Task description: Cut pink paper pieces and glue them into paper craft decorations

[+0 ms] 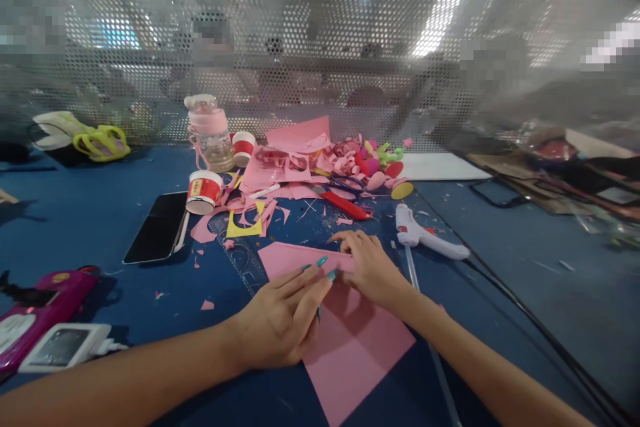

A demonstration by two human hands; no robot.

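Observation:
A pink paper sheet (355, 347) lies on the blue table in front of me, its far edge folded over. My left hand (285, 313) rests flat on the sheet, fingers stretched toward the fold. My right hand (367, 263) presses down on the folded edge with bent fingers. Both hands touch the paper and hold nothing else.
A white glue gun (425, 237) with a cord lies right of my hands. Red-handled scissors (345, 203), pink and yellow scraps (300, 167), two paper cups (204, 191), a bottle (210, 133) and a phone (159, 227) sit behind. A perforated metal screen (320, 47) backs the table.

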